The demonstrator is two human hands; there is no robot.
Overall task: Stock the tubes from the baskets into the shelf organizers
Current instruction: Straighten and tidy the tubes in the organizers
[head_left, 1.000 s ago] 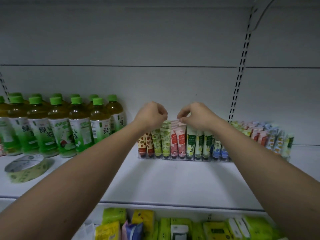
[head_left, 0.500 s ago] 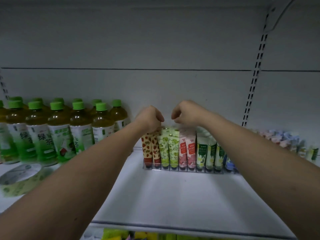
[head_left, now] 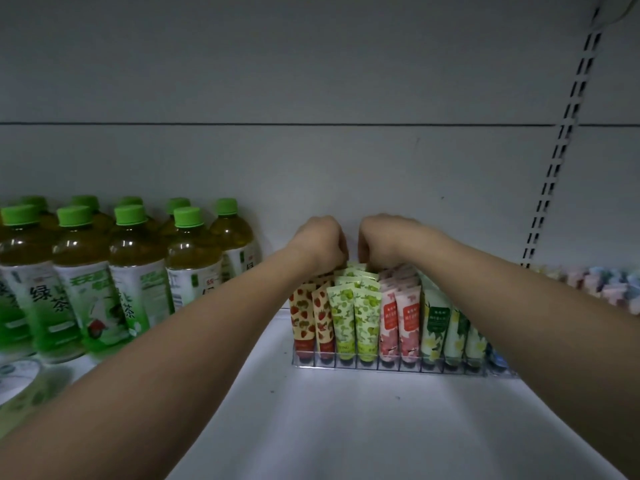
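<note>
Right now my left hand (head_left: 320, 242) and right hand (head_left: 382, 240) curl over the back of the green tubes (head_left: 353, 271) standing upright just below; whether either grips one, I cannot tell.

The tubes (head_left: 363, 317) look like soft plastic with a smooth, slightly glossy printed skin. The organizer (head_left: 398, 363) holding them is clear hard plastic. On the left, the bottles (head_left: 138, 271) are shiny transparent plastic with matt green caps. The shelf (head_left: 329, 427) seems painted metal, smooth and matt.

Green tea bottles (head_left: 114, 271) at left
</note>
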